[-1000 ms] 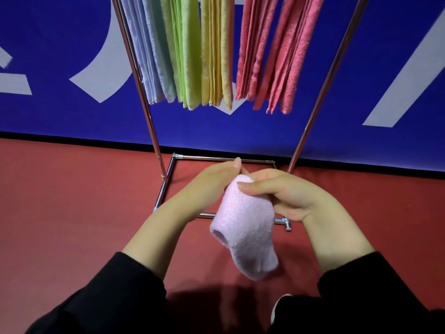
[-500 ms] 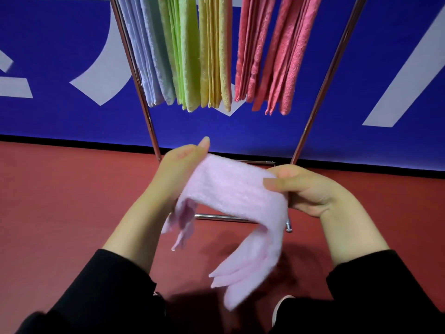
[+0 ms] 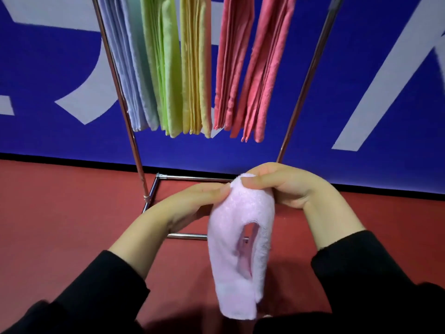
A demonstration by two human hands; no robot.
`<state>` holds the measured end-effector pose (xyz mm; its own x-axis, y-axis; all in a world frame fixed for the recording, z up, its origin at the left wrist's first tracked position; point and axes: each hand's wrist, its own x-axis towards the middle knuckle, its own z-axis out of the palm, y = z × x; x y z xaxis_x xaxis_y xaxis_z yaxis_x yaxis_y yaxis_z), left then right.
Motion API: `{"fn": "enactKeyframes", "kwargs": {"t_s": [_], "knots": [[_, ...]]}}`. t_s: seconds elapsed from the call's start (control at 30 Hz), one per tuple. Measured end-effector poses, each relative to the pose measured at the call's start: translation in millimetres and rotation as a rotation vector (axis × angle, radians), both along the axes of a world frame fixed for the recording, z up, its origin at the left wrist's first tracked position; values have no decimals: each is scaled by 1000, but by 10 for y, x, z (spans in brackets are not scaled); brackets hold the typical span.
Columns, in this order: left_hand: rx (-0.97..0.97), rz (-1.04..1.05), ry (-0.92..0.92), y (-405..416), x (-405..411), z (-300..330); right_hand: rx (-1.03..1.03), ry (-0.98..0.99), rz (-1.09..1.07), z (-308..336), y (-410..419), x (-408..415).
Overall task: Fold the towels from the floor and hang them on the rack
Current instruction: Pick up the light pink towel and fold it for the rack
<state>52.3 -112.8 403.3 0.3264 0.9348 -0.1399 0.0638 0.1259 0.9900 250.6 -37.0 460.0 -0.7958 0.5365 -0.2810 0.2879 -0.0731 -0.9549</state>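
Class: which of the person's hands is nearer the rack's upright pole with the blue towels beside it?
Left. The left hand sits just right of that pole; the right hand lies farther right.

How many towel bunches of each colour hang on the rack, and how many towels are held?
Pale blue bunch: 1
Green bunch: 1
Yellow bunch: 1
Red bunches: 2
Pink towel, held: 1
Total: 6

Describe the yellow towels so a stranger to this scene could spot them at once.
Start at the metal rack standing before the blue wall. A row of folded towels hangs from its top, above the two hands. The yellow towels hang mid-row, between the green towels on their left and the red towels on their right, the only yellow ones there.
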Motion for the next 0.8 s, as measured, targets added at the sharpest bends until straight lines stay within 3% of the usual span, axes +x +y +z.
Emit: {"fn": "enactKeyframes", "kwargs": {"t_s": [0.2, 0.33, 0.47, 0.67, 0.8], "knots": [[112, -108, 101, 187, 269, 652, 67, -101, 33, 627, 113, 207], [192, -107, -42, 339, 361, 1012, 121, -119, 5, 972, 183, 414], [140, -9, -143, 595, 468, 1386, 152, -66, -68, 1173, 302, 681], [203, -191, 198, 942, 707, 2113, 107, 184, -244, 1609, 601, 969], [327, -269, 201, 1291, 883, 2461, 141, 317, -345, 2033, 842, 872]]}}
